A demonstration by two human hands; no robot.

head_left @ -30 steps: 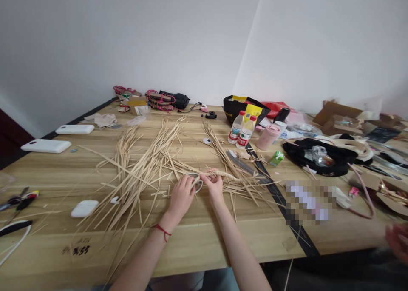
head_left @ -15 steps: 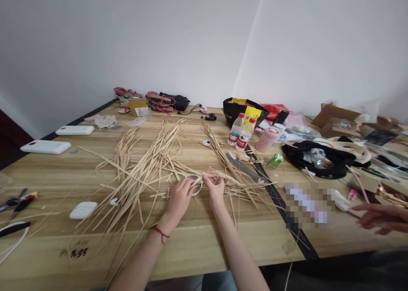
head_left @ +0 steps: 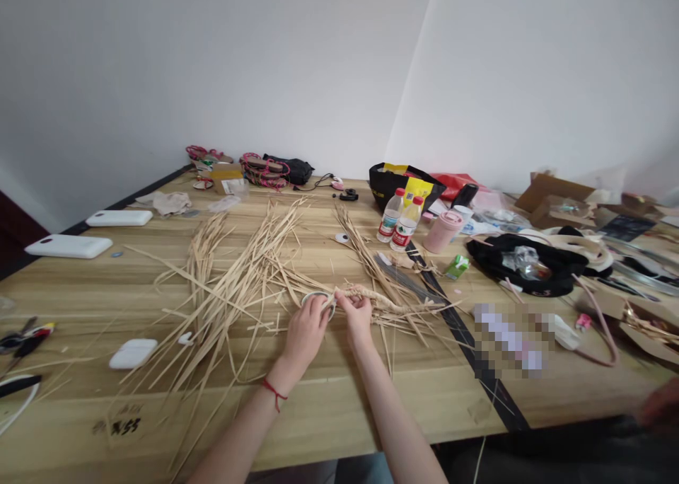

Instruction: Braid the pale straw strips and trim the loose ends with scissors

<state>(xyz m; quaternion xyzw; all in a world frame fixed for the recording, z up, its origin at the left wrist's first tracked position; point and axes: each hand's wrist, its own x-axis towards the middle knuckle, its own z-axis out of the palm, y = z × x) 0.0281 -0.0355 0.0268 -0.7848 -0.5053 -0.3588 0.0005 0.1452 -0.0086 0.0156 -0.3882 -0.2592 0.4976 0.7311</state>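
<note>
A braid of pale straw [head_left: 385, 301] runs to the right from between my hands, low over the table. My right hand [head_left: 356, 315] is closed around its left end, thumb and fingers pinching the straw. Close beside it, my left hand [head_left: 308, 323], with a red string on the wrist, has its fingers bent together at the loose strands of that end; the fingertips partly hide what they hold. A white ring-shaped object [head_left: 306, 298] lies under my left fingers, mostly covered. Loose straw strips [head_left: 247, 268] spread in a tangled heap to the left, and another bunch [head_left: 366, 247] lies behind the braid.
Two water bottles [head_left: 406, 223], a pink cup [head_left: 443, 231] and a black bag [head_left: 525, 263] stand or lie to the right. On the left are a white case [head_left: 133, 354], white power banks [head_left: 68, 246] and pliers [head_left: 32, 339]. Another person's hand [head_left: 660, 405] blurs at the right edge.
My left hand has shifted slightly and turned over the white ring, fingers still at the straw. My right hand keeps its pinch. The other person's hand has drawn back towards the right edge.
</note>
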